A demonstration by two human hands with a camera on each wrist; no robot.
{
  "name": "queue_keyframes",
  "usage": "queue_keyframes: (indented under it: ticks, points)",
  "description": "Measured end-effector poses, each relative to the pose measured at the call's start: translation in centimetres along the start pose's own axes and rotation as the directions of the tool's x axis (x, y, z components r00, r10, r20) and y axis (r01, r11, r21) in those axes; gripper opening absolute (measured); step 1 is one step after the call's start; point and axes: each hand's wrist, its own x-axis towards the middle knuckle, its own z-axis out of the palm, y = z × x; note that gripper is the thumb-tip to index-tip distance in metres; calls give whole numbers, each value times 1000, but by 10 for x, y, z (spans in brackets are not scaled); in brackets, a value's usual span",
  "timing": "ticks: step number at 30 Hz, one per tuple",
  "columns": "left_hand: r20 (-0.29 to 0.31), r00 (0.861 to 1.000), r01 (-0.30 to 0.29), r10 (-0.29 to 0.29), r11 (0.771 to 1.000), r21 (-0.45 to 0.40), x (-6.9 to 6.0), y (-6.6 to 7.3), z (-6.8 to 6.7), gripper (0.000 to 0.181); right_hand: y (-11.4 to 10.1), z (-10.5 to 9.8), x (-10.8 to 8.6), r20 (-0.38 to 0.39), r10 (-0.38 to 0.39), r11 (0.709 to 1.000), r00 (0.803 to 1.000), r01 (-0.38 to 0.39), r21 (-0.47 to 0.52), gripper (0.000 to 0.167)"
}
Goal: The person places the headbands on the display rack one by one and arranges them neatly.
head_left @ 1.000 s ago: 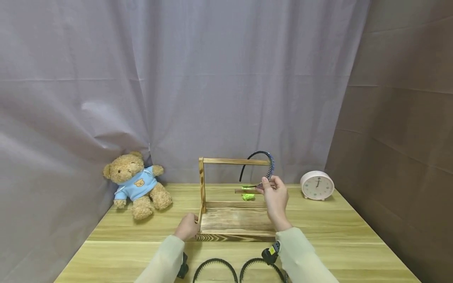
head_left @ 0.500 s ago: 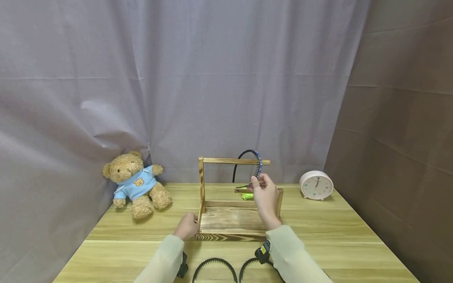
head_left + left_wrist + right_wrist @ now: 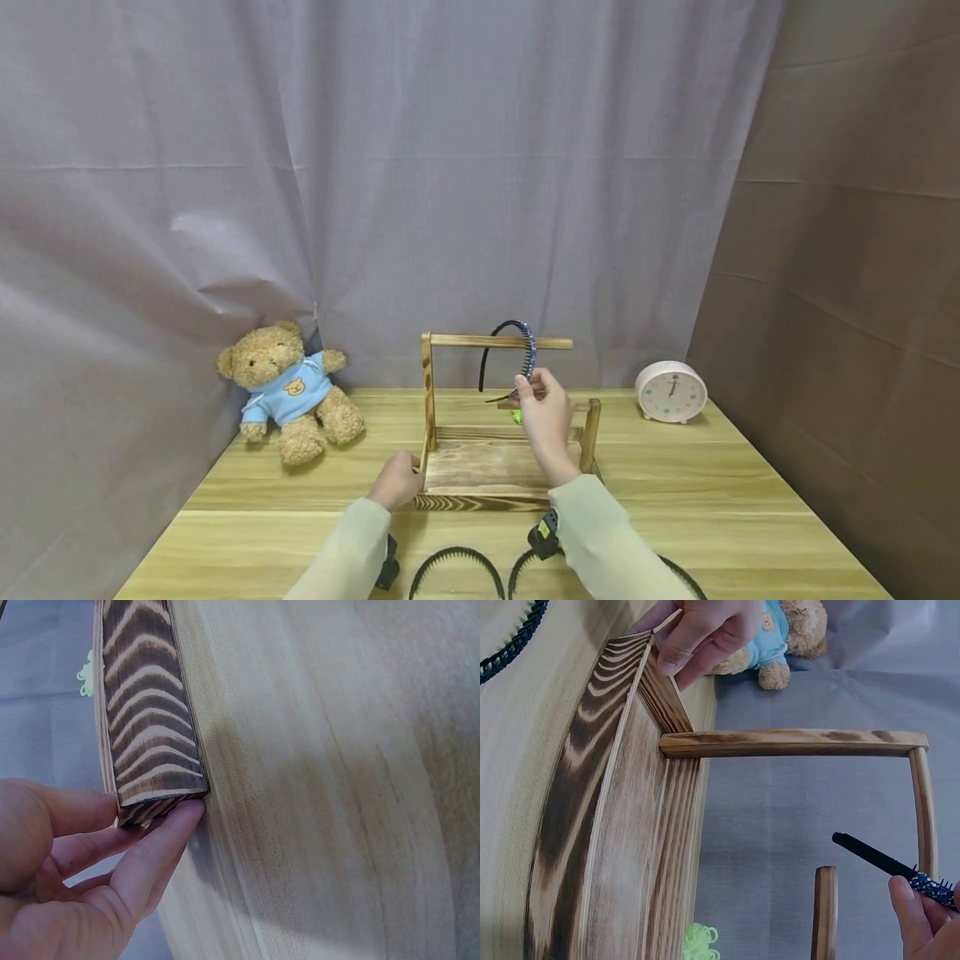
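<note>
A wooden rack [image 3: 480, 503] with a shallow tray base and two bars at different heights stands on the table. My left hand [image 3: 397, 481] holds its front left corner, thumb and fingers on the dark-grained end in the left wrist view. Between right thumb and fingers I pinch a toothed headband [image 3: 532, 354], black with sparkling blue beads. That right hand [image 3: 547, 421] is above the tray, near the lower bar [image 3: 581, 407]. The headband arches over the upper bar [image 3: 453, 341], whose right end is free. One black tip [image 3: 855, 846] shows in the right wrist view.
Toothed black headbands [image 3: 457, 552] lie at the table's front edge, partly cut off. A teddy bear [image 3: 288, 392] in blue sits back left, a white clock [image 3: 671, 392] back right. Something bright green [image 3: 699, 941] is behind the rack. Grey curtain hangs behind.
My right hand has moved left with the headband, carrying it along the upper bar from near its free end toward the middle. The left hand stays on the rack's corner.
</note>
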Motion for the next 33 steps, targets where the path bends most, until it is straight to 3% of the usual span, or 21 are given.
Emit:
queue_keyframes:
  ticks: [9,18,24,33]
  points:
    - [-2,1000,-8,7,1000,-13,-1,0,-1,30,-3,11,-4,46,-24,1000,999,24,3,12]
    - [27,999,35,-35,999,-16,-1,2,-1,30,-6,26,-9,74,-63,996,995,68,-65,12]
    - [20,999,30,-30,1000,-7,0,-1,1,30,-5,36,-13,118,-56,989,991,71,-130,11]
    - [10,1000,16,-16,1000,-1,0,0,0,31,-6,48,-17,149,-83,987,985,102,-127,9]
